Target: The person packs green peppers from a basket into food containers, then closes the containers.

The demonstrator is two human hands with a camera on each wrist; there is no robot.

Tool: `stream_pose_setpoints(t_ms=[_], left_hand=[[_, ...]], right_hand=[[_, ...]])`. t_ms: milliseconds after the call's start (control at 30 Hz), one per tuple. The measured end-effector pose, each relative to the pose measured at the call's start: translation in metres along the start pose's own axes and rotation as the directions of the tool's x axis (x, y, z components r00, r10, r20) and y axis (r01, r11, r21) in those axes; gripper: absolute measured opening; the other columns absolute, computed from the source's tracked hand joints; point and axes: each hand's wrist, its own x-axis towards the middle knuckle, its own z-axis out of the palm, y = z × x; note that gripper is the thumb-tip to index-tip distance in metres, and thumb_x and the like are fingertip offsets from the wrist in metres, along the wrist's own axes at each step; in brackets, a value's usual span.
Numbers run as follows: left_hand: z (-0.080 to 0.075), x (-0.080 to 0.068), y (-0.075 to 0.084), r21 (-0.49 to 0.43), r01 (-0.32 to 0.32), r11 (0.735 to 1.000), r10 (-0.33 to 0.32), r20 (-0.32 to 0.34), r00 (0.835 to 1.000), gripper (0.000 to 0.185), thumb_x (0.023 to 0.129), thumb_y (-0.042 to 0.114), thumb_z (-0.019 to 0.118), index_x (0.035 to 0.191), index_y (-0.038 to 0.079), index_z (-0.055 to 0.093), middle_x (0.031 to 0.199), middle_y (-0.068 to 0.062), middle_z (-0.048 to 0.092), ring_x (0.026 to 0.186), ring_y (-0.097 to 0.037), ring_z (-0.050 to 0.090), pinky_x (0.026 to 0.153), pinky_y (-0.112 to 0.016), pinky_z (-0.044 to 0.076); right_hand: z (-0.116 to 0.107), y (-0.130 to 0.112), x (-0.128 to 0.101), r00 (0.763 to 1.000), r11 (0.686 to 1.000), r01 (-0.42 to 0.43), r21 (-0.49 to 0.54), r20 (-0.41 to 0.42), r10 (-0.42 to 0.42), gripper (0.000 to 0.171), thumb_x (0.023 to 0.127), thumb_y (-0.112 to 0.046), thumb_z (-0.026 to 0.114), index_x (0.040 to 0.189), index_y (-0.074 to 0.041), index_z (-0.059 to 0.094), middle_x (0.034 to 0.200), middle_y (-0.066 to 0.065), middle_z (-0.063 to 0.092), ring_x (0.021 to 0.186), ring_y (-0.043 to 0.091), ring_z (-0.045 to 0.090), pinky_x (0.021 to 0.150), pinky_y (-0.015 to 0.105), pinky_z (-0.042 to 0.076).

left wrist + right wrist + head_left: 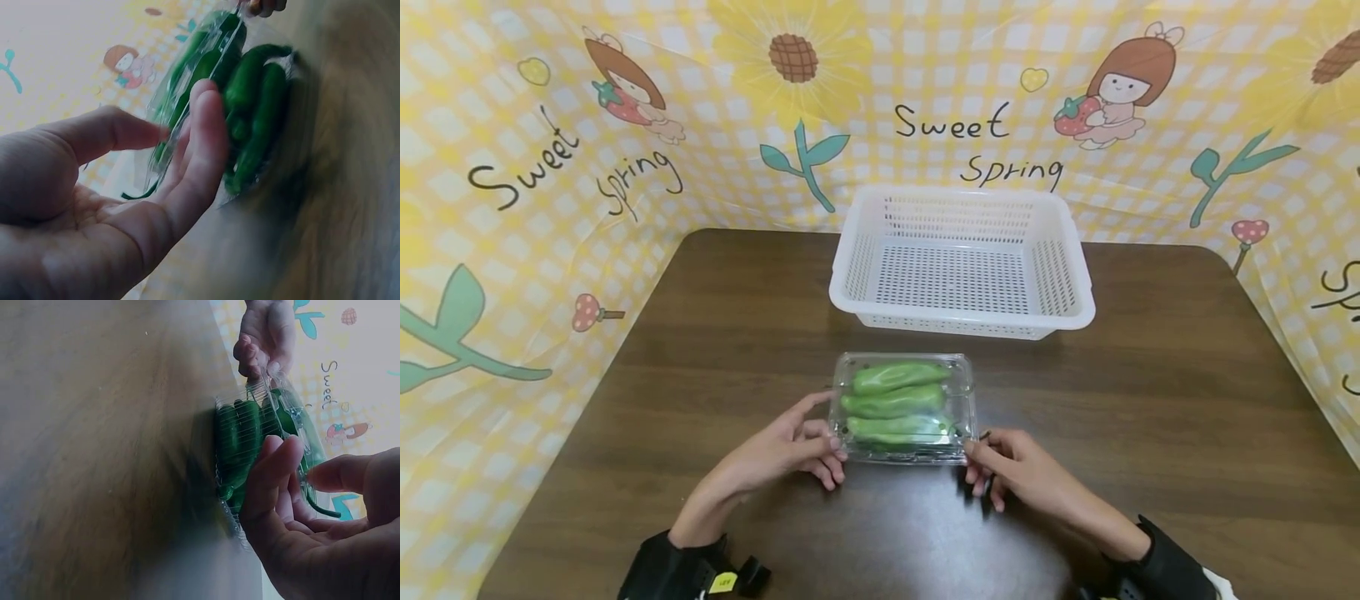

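Observation:
A clear plastic clamshell box (pixel 902 408) of long green peppers lies flat on the brown table (pixel 1150 417), lid closed. My left hand (pixel 808 442) is at its left end, with the thumb on the lid rim and the fingers against the side wall. In the left wrist view the box (pixel 250 106) sits between that hand's (pixel 181 119) thumb and fingers. At the box's right front corner my right hand (pixel 981 458) does the same. The right wrist view shows this hand (pixel 297 462) with its thumb on the lid and its fingers along the side of the box (pixel 250 425).
A white perforated plastic basket (pixel 962 321) stands empty just behind the box, at the table's far middle. A yellow checked printed backdrop (pixel 550 208) closes in the back and both sides of the table.

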Motion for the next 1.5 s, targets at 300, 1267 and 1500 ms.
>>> stream_pose_setpoints(t_ms=[300, 1267, 1500], left_hand=[[0.021, 0.018, 0.002, -0.02, 0.004, 1.0, -0.004, -0.02, 1.0, 0.076, 0.097, -0.001, 0.053, 0.156, 0.006, 0.004, 0.095, -0.017, 0.065, 0.076, -0.021, 0.07, 0.072, -0.036, 0.061], [0.06, 0.045, 0.0, -0.049, 0.0, 0.999, -0.003, -0.054, 0.999, 0.072, 0.095, -0.007, 0.052, 0.152, 0.008, 0.012, 0.086, -0.014, 0.068, 0.066, -0.016, 0.066, 0.064, -0.03, 0.06], [0.061, 0.045, 0.0, -0.065, -0.004, 0.998, 0.001, -0.056, 0.998, 0.073, 0.094, -0.008, 0.052, 0.151, 0.008, 0.009, 0.083, -0.011, 0.067, 0.065, -0.015, 0.066, 0.063, -0.03, 0.059]], right_hand=[[-0.013, 0.003, -0.017, 1.0, 1.0, -0.025, 0.002, -0.017, 0.025, 0.04, 0.107, -0.02, 0.046, 0.1, 0.019, 0.051, 0.084, 0.013, 0.061, 0.068, 0.015, 0.064, 0.048, 0.028, 0.054], [-0.036, 0.017, -0.047, 0.997, 1.0, 0.029, 0.002, -0.074, -0.029, 0.032, 0.106, -0.015, 0.046, 0.096, 0.015, 0.051, 0.077, 0.003, 0.061, 0.062, 0.012, 0.062, 0.051, 0.027, 0.053], [-0.036, 0.019, -0.047, 0.996, 0.999, 0.039, -0.015, -0.08, -0.04, 0.035, 0.106, -0.015, 0.047, 0.097, 0.019, 0.051, 0.077, 0.002, 0.062, 0.062, 0.012, 0.063, 0.051, 0.028, 0.053]])
